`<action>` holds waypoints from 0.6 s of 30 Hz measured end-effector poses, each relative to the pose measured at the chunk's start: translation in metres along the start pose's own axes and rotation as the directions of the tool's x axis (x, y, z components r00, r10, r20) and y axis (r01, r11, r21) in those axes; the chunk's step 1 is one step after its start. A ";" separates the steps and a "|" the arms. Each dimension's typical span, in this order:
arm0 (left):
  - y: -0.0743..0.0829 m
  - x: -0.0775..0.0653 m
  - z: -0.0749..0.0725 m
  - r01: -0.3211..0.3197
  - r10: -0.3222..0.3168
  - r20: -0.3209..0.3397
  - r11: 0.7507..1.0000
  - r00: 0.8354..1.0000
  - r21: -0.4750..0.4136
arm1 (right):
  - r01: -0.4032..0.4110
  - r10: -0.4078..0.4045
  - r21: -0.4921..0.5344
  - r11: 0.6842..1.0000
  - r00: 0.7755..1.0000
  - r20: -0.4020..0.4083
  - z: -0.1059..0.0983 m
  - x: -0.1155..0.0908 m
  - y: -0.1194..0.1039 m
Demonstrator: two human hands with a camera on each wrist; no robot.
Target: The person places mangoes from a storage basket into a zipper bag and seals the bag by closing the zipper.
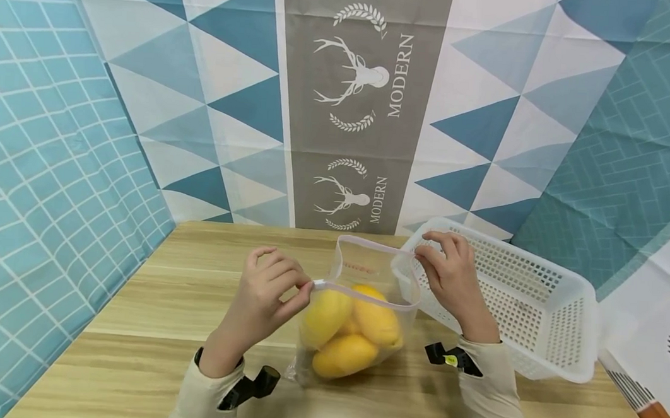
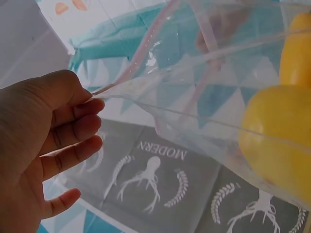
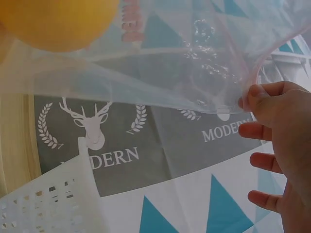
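A clear zip bag (image 1: 338, 297) with a pink-edged mouth stands on the table, its opening spread apart. Several yellow mangoes (image 1: 345, 356) fill its lower part. My left hand (image 1: 268, 287) pinches the left corner of the mouth between thumb and forefinger; in the left wrist view the other fingers (image 2: 73, 155) are spread loosely. At the opposite corner, my right hand (image 1: 451, 275) pinches the rim with thumb and forefinger. The right wrist view shows that hand's thumb (image 3: 257, 99) on the plastic and one mango (image 3: 60, 22) inside the bag.
A white perforated plastic basket (image 1: 582, 323) stands to the right on the wooden table (image 1: 152, 326), partly behind my right hand. Patterned cloth (image 1: 367, 141) hangs behind the table, and blue checked cloth (image 1: 58, 175) lies along the left.
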State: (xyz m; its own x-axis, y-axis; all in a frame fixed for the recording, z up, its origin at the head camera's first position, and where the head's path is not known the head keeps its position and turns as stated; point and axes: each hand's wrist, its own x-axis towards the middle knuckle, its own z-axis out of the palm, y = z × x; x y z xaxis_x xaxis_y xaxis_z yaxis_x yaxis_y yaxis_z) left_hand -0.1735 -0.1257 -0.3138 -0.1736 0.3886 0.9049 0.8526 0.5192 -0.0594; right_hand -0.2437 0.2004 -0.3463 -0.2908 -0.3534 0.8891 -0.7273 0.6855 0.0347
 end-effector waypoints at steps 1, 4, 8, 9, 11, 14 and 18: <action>-0.003 -0.001 0.000 0.006 -0.006 -0.004 1.000 1.000 0.002 | 0.006 -0.006 0.001 1.000 1.000 0.001 -0.001 0.001 -0.001; -0.012 -0.004 0.000 0.030 -0.030 -0.016 0.999 0.999 0.017 | 0.014 -0.014 0.006 1.000 1.000 0.020 -0.006 0.002 -0.003; -0.022 -0.007 0.000 0.049 -0.047 -0.039 0.998 0.998 0.028 | 0.012 -0.013 0.008 1.000 0.998 0.057 -0.012 0.001 -0.004; -0.024 -0.008 0.000 0.052 -0.050 -0.044 0.998 0.998 0.028 | 0.016 -0.016 0.007 1.000 0.998 0.061 -0.013 0.001 -0.005; -0.027 -0.009 0.001 0.060 -0.058 -0.054 0.998 0.997 0.027 | 0.019 -0.020 0.014 1.000 0.997 0.072 -0.016 0.002 -0.006; -0.031 -0.011 0.001 0.075 -0.073 -0.064 0.997 0.995 0.028 | 0.038 -0.040 0.029 0.999 0.996 0.079 -0.020 0.003 -0.008; -0.036 -0.014 0.001 0.087 -0.083 -0.079 0.995 0.993 0.045 | 0.059 -0.062 0.039 0.997 0.995 0.082 -0.026 0.004 -0.009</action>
State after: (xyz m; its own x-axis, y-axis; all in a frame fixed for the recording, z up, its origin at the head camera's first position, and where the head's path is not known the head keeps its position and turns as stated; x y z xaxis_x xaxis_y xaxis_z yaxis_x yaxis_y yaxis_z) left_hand -0.2021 -0.1491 -0.3246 -0.2047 0.2828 0.9371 0.8111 0.5849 0.0006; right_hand -0.2222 0.2089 -0.3311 -0.2952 -0.4465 0.8447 -0.7670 0.6379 0.0691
